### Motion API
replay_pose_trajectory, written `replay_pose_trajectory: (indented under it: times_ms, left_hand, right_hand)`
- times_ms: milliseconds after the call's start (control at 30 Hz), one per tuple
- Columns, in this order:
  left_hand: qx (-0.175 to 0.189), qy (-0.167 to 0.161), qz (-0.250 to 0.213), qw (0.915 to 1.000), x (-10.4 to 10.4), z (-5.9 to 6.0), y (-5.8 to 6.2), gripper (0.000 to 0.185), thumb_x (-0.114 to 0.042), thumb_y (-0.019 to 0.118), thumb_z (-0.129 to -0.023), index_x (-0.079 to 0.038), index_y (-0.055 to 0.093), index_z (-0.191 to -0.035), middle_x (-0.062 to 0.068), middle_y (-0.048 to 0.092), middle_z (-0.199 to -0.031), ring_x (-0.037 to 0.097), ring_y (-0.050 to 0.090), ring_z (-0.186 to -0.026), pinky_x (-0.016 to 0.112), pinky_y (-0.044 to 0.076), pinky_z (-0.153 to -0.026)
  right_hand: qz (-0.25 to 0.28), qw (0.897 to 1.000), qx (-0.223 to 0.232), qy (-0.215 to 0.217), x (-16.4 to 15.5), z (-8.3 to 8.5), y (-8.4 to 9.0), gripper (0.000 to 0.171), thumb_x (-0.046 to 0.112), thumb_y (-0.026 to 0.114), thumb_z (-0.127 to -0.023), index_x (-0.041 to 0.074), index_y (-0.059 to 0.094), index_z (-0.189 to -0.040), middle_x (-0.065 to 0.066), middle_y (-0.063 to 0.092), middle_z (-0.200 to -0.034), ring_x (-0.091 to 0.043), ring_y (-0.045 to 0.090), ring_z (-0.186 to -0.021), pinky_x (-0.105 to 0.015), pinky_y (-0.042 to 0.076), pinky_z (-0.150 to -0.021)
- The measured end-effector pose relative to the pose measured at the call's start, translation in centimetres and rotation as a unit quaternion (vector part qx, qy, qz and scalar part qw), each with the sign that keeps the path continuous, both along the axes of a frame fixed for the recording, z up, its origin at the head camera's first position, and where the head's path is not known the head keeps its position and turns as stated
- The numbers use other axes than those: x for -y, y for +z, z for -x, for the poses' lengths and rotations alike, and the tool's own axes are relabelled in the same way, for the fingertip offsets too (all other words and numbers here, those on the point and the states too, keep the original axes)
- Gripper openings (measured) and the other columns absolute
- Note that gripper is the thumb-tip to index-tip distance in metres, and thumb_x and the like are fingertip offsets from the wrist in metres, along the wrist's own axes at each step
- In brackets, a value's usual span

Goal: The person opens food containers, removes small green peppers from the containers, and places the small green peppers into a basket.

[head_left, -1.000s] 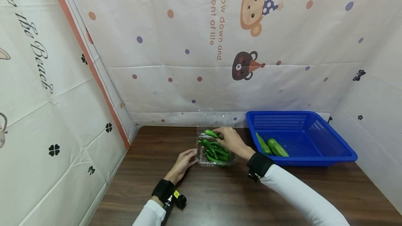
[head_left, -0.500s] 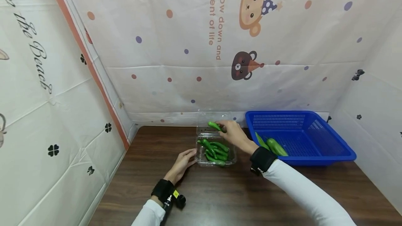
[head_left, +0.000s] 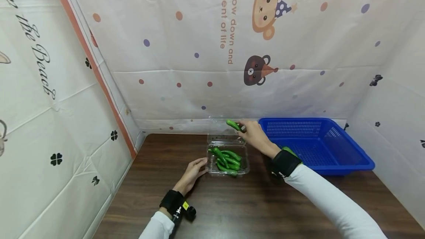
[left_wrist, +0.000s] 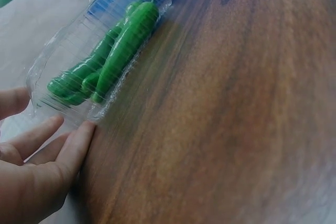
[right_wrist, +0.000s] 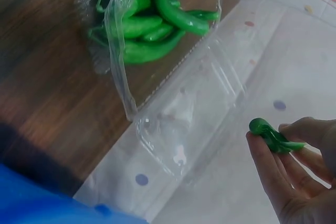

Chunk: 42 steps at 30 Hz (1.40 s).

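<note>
In the head view, my right hand (head_left: 255, 134) pinches a slim green chili pepper (head_left: 233, 124) between thumb and fingers. It is raised in front of the upright, opened lid (head_left: 217, 127) of a clear plastic clamshell box (head_left: 246, 155). Several green chili peppers (head_left: 227, 160) lie in the box's base. My left hand (head_left: 192, 173) is at the box's left side. The left wrist view shows its fingertips (left_wrist: 84, 128) touching the clear wall, fingers fairly straight. From the right wrist, the pinched pepper (right_wrist: 273, 139) looks curved, with the lid beside it.
To the right stands a blue perforated plastic basket (head_left: 360, 151). A larger green vegetable (head_left: 289, 151) inside it is partly hidden by my right wrist. Behind the brown wooden table (head_left: 149, 180) rises a white printed cloth (head_left: 159, 99), close behind the lid.
My right hand has lifted the chili pepper from low over the box up and rightward, toward the basket side. My left hand stays at the box.
</note>
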<state>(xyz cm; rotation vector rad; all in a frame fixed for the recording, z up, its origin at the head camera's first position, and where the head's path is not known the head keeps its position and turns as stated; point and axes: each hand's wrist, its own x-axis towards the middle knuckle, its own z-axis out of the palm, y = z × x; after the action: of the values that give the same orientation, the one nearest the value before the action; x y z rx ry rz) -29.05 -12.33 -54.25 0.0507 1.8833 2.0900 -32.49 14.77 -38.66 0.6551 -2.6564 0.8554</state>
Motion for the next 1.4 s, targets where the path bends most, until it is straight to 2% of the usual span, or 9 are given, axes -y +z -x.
replay_pose_trajectory:
  times_ms: [367, 700, 833, 1100, 1400]
  left_hand:
    - [-0.002, 0.005, 0.005, 1.0, -0.2, 0.0, 0.0, 0.057, -0.029, 0.049, -0.11, 0.009, 0.041, -0.15, 0.03, 0.036, -0.157, 0.044, 0.038, -0.146, 0.052, 0.046, -0.12]
    - [-0.001, 0.007, 0.007, 1.0, -0.3, 0.0, 0.2, 0.056, -0.029, 0.05, -0.11, 0.01, 0.041, -0.15, 0.03, 0.037, -0.157, 0.045, 0.037, -0.147, 0.051, 0.046, -0.12]
    - [-0.001, 0.005, 0.003, 1.0, -0.2, 0.0, 0.2, 0.056, -0.028, 0.05, -0.109, 0.01, 0.041, -0.15, 0.03, 0.036, -0.157, 0.044, 0.036, -0.148, 0.051, 0.045, -0.12]
    - [-0.012, 0.006, 0.006, 0.9999, 0.1, 0.1, 0.0, 0.056, -0.029, 0.052, -0.109, 0.008, 0.043, -0.15, 0.029, 0.036, -0.158, 0.044, 0.035, -0.149, 0.05, 0.045, -0.121]
    - [-0.016, 0.001, 0.008, 0.9998, -0.1, -0.1, -0.2, 0.058, -0.031, 0.052, -0.109, 0.008, 0.042, -0.15, 0.029, 0.036, -0.159, 0.044, 0.034, -0.149, 0.051, 0.044, -0.121]
  right_hand:
    - [0.002, 0.999, -0.025, -0.022, -1.5, -0.2, 0.9, 0.04, -0.004, 0.073, -0.09, -0.003, 0.067, -0.129, -0.024, 0.072, -0.112, -0.031, 0.077, -0.086, -0.037, 0.068, -0.068]
    - [0.006, 0.999, -0.019, -0.038, -2.8, -0.2, 2.0, 0.04, -0.002, 0.072, -0.091, -0.003, 0.066, -0.131, -0.025, 0.072, -0.111, -0.033, 0.077, -0.087, -0.032, 0.067, -0.062]
    - [0.01, 0.999, -0.018, -0.035, -3.6, -0.3, 2.1, 0.041, -0.003, 0.071, -0.092, -0.003, 0.065, -0.132, -0.026, 0.071, -0.11, -0.034, 0.076, -0.086, -0.032, 0.066, -0.062]
    - [0.002, 0.998, -0.05, -0.046, -4.8, -0.4, 1.8, 0.041, -0.002, 0.073, -0.091, -0.002, 0.065, -0.132, -0.024, 0.071, -0.11, -0.035, 0.075, -0.088, -0.042, 0.067, -0.072]
    - [-0.004, 0.997, -0.035, -0.067, -6.3, -0.7, 1.6, 0.042, -0.001, 0.071, -0.093, -0.001, 0.063, -0.134, -0.026, 0.07, -0.113, -0.037, 0.075, -0.089, -0.04, 0.067, -0.069]
